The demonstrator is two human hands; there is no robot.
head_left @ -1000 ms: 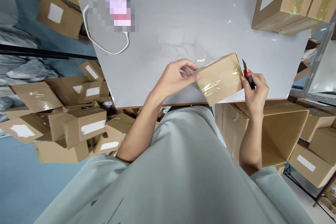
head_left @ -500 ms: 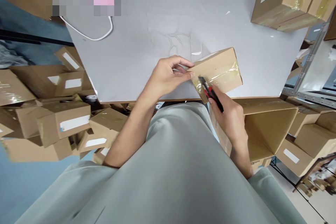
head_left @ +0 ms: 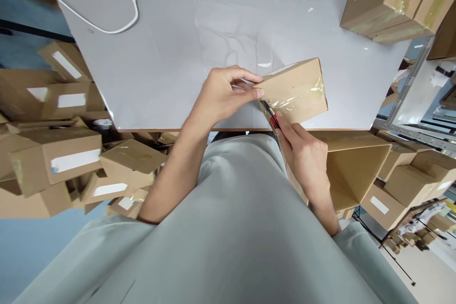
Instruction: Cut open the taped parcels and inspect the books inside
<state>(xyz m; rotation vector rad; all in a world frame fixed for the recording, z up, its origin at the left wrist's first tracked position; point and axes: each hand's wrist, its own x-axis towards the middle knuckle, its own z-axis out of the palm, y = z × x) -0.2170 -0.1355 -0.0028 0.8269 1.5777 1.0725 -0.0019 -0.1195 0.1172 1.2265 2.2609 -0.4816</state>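
Note:
A small taped cardboard box [head_left: 299, 86] rests near the front edge of the grey table [head_left: 160, 71], tilted a little. My left hand [head_left: 228, 92] pinches its left corner between thumb and fingers. Clear yellowish tape runs along the face turned to me and over the left end. In my right hand [head_left: 304, 152] is a red and black utility knife [head_left: 272, 116], fingers wrapped round its handle. Its tip meets the box's left end edge, just below my left thumb. Whether the blade has gone into the tape I cannot tell.
Two larger taped boxes [head_left: 395, 4] stand at the table's back right. A white cable [head_left: 121, 28] curves at the back left. Many cartons [head_left: 71, 152] are piled left of the table. An open carton [head_left: 356, 166] sits below the front edge at right.
The knife has moved left and slightly up, from over the box's face to its left end edge. My left hand keeps its pinch. The whole view has shifted a little.

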